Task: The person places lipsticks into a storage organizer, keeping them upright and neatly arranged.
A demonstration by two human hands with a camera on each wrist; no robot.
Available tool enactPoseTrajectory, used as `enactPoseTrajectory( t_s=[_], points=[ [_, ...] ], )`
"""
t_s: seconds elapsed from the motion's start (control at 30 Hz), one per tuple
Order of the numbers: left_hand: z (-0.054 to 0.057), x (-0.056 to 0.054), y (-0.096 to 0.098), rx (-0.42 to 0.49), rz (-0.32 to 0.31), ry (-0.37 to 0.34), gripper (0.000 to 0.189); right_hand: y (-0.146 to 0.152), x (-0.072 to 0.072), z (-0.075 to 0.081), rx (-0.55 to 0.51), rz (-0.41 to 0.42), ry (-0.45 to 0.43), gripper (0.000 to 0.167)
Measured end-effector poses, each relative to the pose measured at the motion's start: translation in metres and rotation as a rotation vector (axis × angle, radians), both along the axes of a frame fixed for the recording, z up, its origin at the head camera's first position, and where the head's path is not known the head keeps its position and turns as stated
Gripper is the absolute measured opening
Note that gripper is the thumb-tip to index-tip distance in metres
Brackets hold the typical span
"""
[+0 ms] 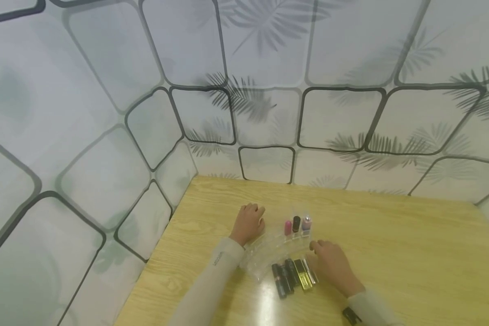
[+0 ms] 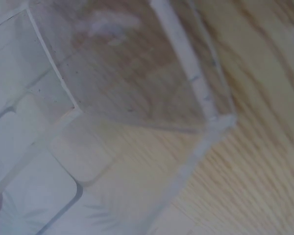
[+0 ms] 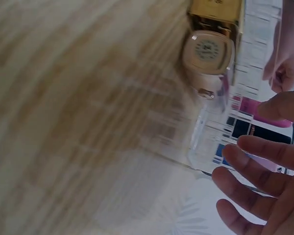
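A clear, stepped plastic organizer point(image 1: 257, 259) stands on the table. In its back row stand a pink lipstick point(image 1: 288, 227), a black tube point(image 1: 296, 223) and a pinkish-purple tube point(image 1: 306, 223). My left hand point(image 1: 248, 223) is at the organizer's back left, fingers loosely bent, nothing visible in them. Clear plastic walls fill the left wrist view. By the organizer's right end is my right hand point(image 1: 333, 266); the right wrist view shows its fingers point(image 3: 255, 154) spread and holding nothing. In front lie several black tubes point(image 1: 283, 280), a gold lipstick point(image 1: 303, 275) and a slim silvery tube point(image 1: 310, 271).
The light wood table point(image 1: 411, 253) extends to both sides and behind the organizer. A patterned wall point(image 1: 269, 113) borders it at the back and left. A dark band point(image 1: 351, 315) shows at my right sleeve.
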State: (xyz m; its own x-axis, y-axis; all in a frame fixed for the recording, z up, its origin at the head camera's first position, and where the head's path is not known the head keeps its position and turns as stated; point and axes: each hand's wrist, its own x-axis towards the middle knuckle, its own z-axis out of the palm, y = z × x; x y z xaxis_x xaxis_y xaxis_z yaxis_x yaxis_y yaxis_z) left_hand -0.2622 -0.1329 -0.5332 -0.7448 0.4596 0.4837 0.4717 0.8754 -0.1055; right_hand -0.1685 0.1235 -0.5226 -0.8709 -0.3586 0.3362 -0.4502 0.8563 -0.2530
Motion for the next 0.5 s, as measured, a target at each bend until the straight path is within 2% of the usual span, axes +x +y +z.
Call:
enactPoseTrajectory(
  t_s=[0.23, 0.37, 0.5],
  points=[
    [0.004, 0.002, -0.001, -0.039, -0.008, -0.01, 0.014, 0.001, 0.002, -0.013, 0.074, -0.038, -0.159, 0.022],
    [0.009, 0.005, -0.001, -0.035, -0.001, -0.041, 0.013, 0.0, 0.002, -0.013, 0.096, -0.045, -0.192, 0.025],
    [0.013, 0.009, -0.004, -0.011, 0.027, -0.061, 0.012, -0.001, 0.002, -0.012, 0.116, -0.029, -0.185, 0.025]
  ],
)
